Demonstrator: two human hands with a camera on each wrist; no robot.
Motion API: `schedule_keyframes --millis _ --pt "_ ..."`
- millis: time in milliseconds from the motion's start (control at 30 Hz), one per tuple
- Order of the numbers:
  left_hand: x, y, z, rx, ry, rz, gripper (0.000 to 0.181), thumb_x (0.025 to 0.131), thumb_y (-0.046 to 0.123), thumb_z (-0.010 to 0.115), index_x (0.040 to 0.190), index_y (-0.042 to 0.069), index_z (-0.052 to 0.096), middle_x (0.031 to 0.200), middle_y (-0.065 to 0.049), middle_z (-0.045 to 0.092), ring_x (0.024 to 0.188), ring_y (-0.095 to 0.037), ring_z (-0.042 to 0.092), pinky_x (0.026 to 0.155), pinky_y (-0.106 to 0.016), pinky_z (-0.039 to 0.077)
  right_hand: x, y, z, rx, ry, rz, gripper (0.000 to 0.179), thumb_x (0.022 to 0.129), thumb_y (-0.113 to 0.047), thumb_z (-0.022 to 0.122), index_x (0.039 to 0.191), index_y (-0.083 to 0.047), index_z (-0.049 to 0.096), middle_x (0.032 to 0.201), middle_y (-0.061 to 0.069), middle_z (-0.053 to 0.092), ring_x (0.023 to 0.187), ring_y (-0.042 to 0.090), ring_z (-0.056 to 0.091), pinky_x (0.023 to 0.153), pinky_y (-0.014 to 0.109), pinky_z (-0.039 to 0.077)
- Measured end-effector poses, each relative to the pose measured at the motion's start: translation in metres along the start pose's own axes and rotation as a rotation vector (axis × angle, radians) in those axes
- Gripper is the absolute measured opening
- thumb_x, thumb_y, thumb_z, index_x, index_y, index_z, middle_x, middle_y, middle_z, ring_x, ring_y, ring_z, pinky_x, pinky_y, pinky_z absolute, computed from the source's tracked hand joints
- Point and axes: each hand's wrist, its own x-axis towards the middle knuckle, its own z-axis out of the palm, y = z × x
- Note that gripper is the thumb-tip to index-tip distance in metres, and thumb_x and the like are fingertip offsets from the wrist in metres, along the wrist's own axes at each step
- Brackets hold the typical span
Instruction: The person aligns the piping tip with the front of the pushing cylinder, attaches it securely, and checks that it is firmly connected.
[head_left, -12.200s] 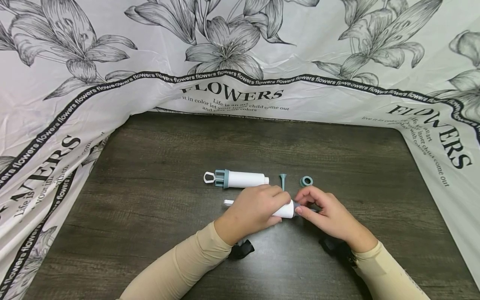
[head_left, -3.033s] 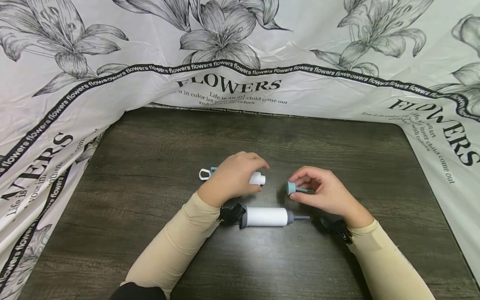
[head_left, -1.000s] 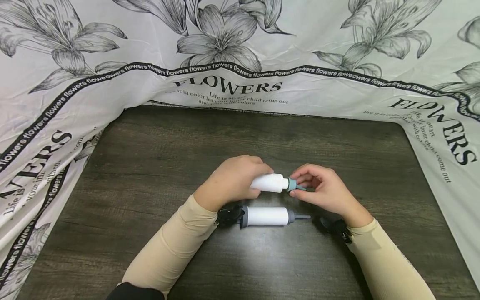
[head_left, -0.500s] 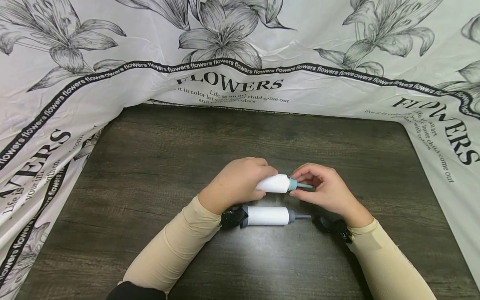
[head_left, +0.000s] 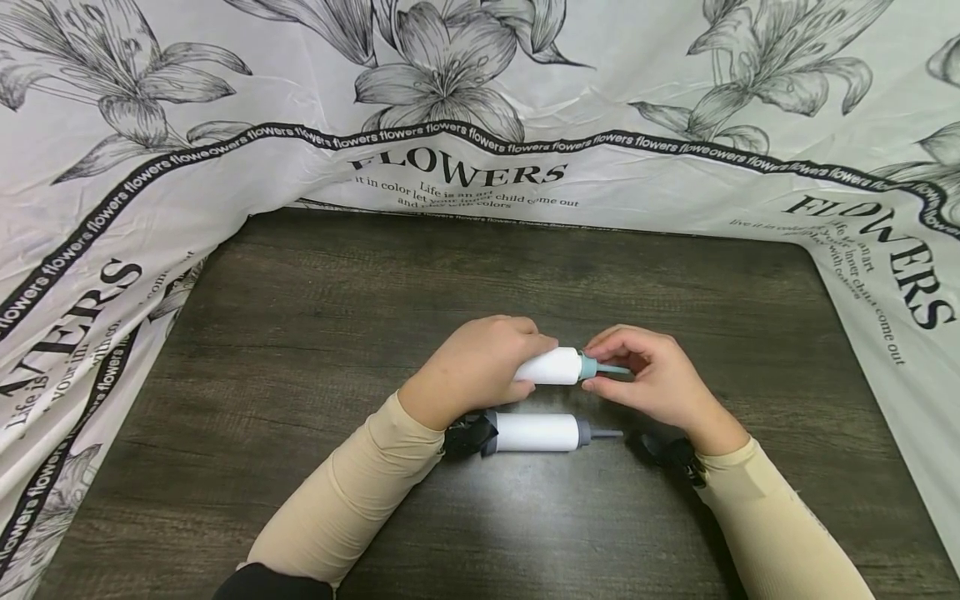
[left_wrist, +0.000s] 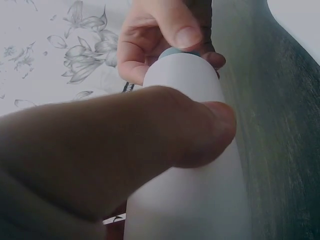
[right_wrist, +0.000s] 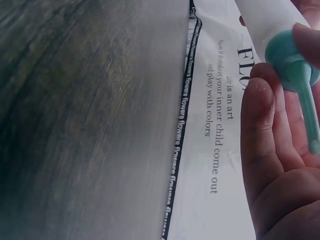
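Observation:
In the head view my left hand [head_left: 480, 362] grips the white barrel of a hand pump [head_left: 551, 367], its thumb lying across the barrel in the left wrist view. The pump's handle end is hidden under that hand. Thumb and fingers of my right hand [head_left: 652, 375] pinch a teal nozzle [head_left: 588, 367] at the pump's narrow end. The right wrist view shows the teal collar [right_wrist: 282, 47] against the white barrel, with a thin tip sticking out. Nearer me, a second white pump [head_left: 536, 433] with a grey nozzle [head_left: 600, 434] lies on the table.
The dark wood table [head_left: 525, 525] runs under both forearms. A white flower-printed cloth [head_left: 465, 175] stands along the back and sides. Black wrist straps [head_left: 678, 462] sit close to the grey-nozzled pump.
The teal nozzle, apart from the barrel 3 s ago, is now against its end. The pump has shifted right. The grey-nozzled pump, held 12 s ago, now lies on the table.

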Motion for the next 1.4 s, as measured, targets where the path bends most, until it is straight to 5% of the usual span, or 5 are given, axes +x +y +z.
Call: schedule_keyframes --millis 567,1100,1400 --pt "0.0005 0.001 -0.0016 -0.016 -0.005 0.015 0.045 0.084 0.019 0.091 0.127 0.017 0.076 0.113 -0.002 0.074 0.094 -0.017 0.07 0.08 -0.035 0.057 -0.0016 -0.0055 -0.0031 -0.011 -0.02 0.078 0.03 0.088 0.008 0.081 0.112 -0.01 0.079 0.091 0.007 0.076 0.074 0.018 0.071 0.061 0.026 0.056" --pt "0.0009 -0.0005 0.0008 -0.018 0.007 0.015 0.049 0.084 0.019 0.088 0.131 0.014 0.076 0.112 0.0 0.076 0.086 -0.014 0.068 0.072 -0.033 0.055 0.0003 -0.0021 0.0003 -0.038 0.07 -0.152 0.048 0.066 0.023 0.087 0.104 -0.006 0.081 0.106 0.014 0.071 0.096 0.018 0.069 0.081 0.026 0.06" --pt "0.0014 0.0004 0.0013 0.004 0.025 0.024 0.047 0.082 0.018 0.089 0.128 0.015 0.077 0.107 0.001 0.074 0.082 -0.015 0.067 0.068 -0.033 0.055 0.0011 -0.0034 0.0001 -0.05 0.026 -0.083 0.047 0.071 0.021 0.087 0.108 -0.007 0.08 0.109 0.009 0.072 0.097 0.017 0.071 0.081 0.029 0.061"
